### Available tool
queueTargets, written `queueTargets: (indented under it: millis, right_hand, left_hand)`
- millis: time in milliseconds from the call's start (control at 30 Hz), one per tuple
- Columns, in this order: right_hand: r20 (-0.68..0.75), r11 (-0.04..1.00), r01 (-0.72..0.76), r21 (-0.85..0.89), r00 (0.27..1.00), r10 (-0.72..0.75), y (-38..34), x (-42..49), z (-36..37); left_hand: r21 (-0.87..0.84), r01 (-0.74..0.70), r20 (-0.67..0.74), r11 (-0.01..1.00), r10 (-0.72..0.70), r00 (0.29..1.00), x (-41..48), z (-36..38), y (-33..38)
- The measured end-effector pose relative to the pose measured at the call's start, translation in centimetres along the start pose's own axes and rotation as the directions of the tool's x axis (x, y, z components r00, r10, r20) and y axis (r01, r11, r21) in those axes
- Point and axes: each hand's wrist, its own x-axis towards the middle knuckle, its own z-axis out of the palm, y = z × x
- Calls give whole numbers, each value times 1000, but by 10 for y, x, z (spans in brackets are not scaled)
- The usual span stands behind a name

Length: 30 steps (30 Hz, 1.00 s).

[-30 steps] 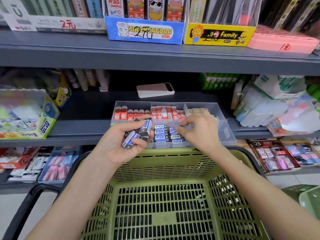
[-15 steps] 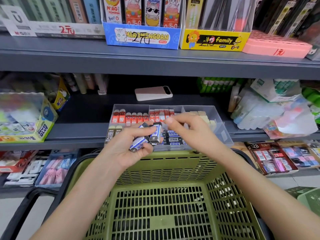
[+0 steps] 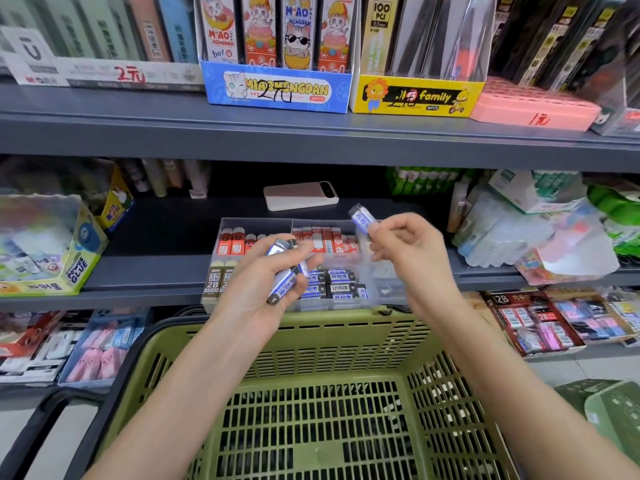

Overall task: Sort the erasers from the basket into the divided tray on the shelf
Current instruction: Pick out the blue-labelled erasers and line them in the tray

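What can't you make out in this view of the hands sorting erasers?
Head view only.
Count of the bunch in the left hand: fingers cover some.
Print on the eraser the right hand pinches: motion blur.
Right compartments of the tray: behind the right hand, blurred.
Floor of the basket: cut off by the bottom edge.

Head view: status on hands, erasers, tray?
Left hand grips a bunch of blue-and-white sleeved erasers. Right hand pinches one such eraser over the clear divided plastic tray. Nothing blocks the tray.
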Motion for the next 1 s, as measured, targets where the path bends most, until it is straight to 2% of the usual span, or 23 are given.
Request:
queueTargets:
  millis: [67,133,200,400,533,667,733,833,867,933,967,1000]
  right_hand:
    - [43,966,61,-251,998,-52,2,17,-10]
    - [146,842,135,-522,987,-68,7,28,-12]
    - [196,734,185,-654,978,-72,12,32,-5]
    - [107,609,147,-780,989,-103,24,31,21]
    - [103,465,184,-866,975,-194,35,26,29]
    - [208,246,277,-929,939,-272,48,25,26]
    - [249,215,309,-926,932,-265,50,25,22]
    - [271,234,356,-905,905,-329,44,21,19]
    - [261,314,374,-873,901,-346,39,18,17]
    - [283,635,380,-673,925,-253,23,8,17]
    - [361,767,348,-539,918,-164,14,2,18]
    - [447,840,312,-444,889,-93,5,-4,19]
  left_hand:
    - [-26,-17,-27,1000,16,999,-1,-7,6]
    - [-29,-18,-50,999,17,999,0,-14,9]
    - [-21,-16,-57,1000,15,998,0,-19,11]
    - [-12,30,-39,999,-31,999,1,-24,7]
    - [-57,80,-27,995,-81,996,-1,-24,7]
    - [-109,148,51,983,-143,988,-5,-24,4]
    - [-106,185,94,977,-175,980,-7,-23,1]
    - [-67,207,125,976,-198,972,-7,-22,-2]
    - [-55,212,141,976,-202,969,-8,-21,-3]
    - [-22,211,174,977,-205,963,-8,-21,-3]
    - [3,210,187,978,-206,961,-8,-21,-4]
    - [25,212,199,977,-213,957,-8,-20,-5]
